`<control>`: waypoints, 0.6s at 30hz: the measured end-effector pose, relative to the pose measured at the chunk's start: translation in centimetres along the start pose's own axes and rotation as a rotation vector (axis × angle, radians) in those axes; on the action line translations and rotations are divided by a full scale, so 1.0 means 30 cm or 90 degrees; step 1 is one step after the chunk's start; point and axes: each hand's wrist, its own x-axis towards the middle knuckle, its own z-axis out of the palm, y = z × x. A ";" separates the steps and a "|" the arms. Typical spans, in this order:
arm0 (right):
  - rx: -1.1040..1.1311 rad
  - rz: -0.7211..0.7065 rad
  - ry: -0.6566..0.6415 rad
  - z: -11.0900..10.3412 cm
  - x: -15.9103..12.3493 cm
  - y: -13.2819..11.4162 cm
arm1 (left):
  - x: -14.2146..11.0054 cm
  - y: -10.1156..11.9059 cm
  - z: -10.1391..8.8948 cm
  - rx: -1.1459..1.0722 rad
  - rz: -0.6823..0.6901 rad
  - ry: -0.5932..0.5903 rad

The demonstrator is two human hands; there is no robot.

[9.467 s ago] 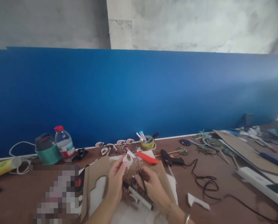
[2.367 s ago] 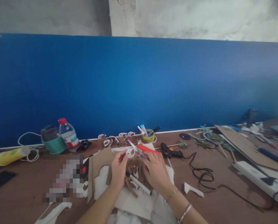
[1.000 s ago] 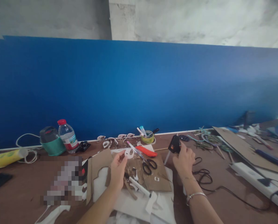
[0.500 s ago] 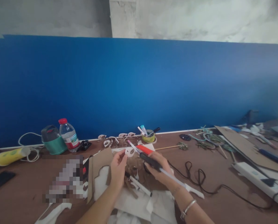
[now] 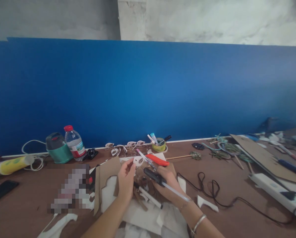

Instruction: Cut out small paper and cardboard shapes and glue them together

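Note:
My left hand [image 5: 126,180] pinches a small white cut-out piece [image 5: 138,161] with a brown oval marking, holding it up over the cluttered middle of the table. Close by on the right, my right hand [image 5: 169,183] is wrapped round a black hot glue gun [image 5: 154,176]. A clear glue stick [image 5: 176,191] sticks out of its rear over my wrist. The gun's front end is just below and right of the cut-out, apart from it. Just beyond my right hand lies a bright orange object [image 5: 157,160]. Beneath my hands are a white marker [image 5: 150,197] and paper scraps [image 5: 139,216].
Similar white cut-outs [image 5: 131,144] line the back edge beside a yellow-green tape roll [image 5: 158,145] holding pens. A water bottle [image 5: 74,143] stands back left. A black cord [image 5: 213,186] loops rightward near a white power strip [image 5: 278,191]. A cardboard sheet [image 5: 267,157] lies far right.
My right hand and the glue gun have drawn down and slightly left, uncovering more of the orange object. My left hand keeps the cut-out in nearly the same place.

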 end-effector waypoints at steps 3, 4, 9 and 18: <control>0.004 0.011 0.010 0.003 0.000 0.002 | -0.002 0.004 0.002 -0.004 -0.001 0.009; 0.005 0.013 0.009 0.004 0.000 0.002 | -0.003 0.005 0.003 -0.005 -0.001 0.010; -0.006 0.020 0.005 0.005 0.001 0.002 | -0.005 0.005 0.003 -0.002 0.005 -0.001; -0.007 0.011 -0.001 0.006 -0.001 0.005 | -0.004 0.006 0.000 0.001 0.008 0.003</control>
